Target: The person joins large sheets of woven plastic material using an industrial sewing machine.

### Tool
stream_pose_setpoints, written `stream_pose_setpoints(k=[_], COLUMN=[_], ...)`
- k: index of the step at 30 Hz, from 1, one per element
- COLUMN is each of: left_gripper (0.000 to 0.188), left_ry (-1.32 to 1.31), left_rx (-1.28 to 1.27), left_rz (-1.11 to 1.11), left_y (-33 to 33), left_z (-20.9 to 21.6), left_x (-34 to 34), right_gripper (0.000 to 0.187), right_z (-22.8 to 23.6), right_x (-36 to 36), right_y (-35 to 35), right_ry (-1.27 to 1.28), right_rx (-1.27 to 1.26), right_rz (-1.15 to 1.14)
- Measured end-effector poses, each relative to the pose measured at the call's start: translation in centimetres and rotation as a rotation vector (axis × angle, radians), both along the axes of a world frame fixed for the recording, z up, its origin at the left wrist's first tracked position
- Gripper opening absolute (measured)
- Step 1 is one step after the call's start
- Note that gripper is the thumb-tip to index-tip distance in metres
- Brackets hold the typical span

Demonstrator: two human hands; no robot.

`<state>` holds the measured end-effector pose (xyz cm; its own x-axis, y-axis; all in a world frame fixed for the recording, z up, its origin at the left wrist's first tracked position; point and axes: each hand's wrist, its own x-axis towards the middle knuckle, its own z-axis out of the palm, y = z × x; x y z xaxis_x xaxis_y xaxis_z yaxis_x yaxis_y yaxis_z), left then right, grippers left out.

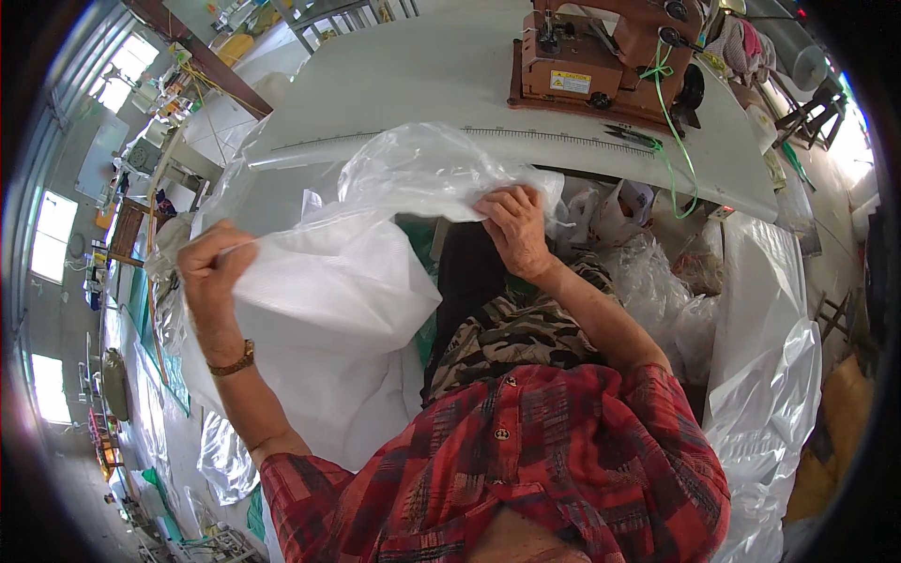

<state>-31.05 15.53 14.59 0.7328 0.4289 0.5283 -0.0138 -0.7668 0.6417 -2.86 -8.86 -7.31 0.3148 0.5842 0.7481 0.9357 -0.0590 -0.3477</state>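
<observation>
A large white woven sheet (pixel 319 291), looking like sack cloth, hangs in folds between my hands and drops toward my lap. Clear plastic film (pixel 413 164) lies along its upper edge and bulges over the table's front edge. At the left, my left hand (pixel 216 263) is closed on the corner of the white woven sheet. My right hand (pixel 514 225) pinches the gathered clear plastic film near the table edge, fingers bent over it. Whether the sheet's edge is also under those fingers I cannot tell.
A brown sewing machine (pixel 601 66) stands on the grey table (pixel 394 84) at the far right, with green string (pixel 668 131) hanging off it. Small dark snips (pixel 633 136) and a long clear ruler (pixel 375 139) lie in front. Crumpled plastic (pixel 657 291) is heaped beside my right forearm.
</observation>
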Motion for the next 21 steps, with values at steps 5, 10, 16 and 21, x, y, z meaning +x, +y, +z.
stream_pose_setpoints(k=[5,10,16,21], left_gripper=[0.013,0.033,0.043,0.024], left_ry=[0.046,0.031,0.143,0.171], left_rx=[0.275,0.834,0.562,0.593], left_rz=[0.296,0.387,-0.344,-0.440], left_y=[4.0,-0.9,-13.1,-13.3], left_z=[2.9,0.3,-4.6,-5.9], left_x=[0.6,6.5,10.7,11.9], right_gripper=[0.008,0.019,0.024,0.029], right_z=[5.8,12.2,14.1,13.5], right_x=[0.1,-1.6,-3.3,-0.9], right_y=[-3.7,-5.8,-5.6,-7.4], right_ry=[-0.020,0.255,0.376,0.342], right_rx=[-0.191,-0.323,-0.357,-0.404], right_rz=[0.302,0.540,0.425,0.512])
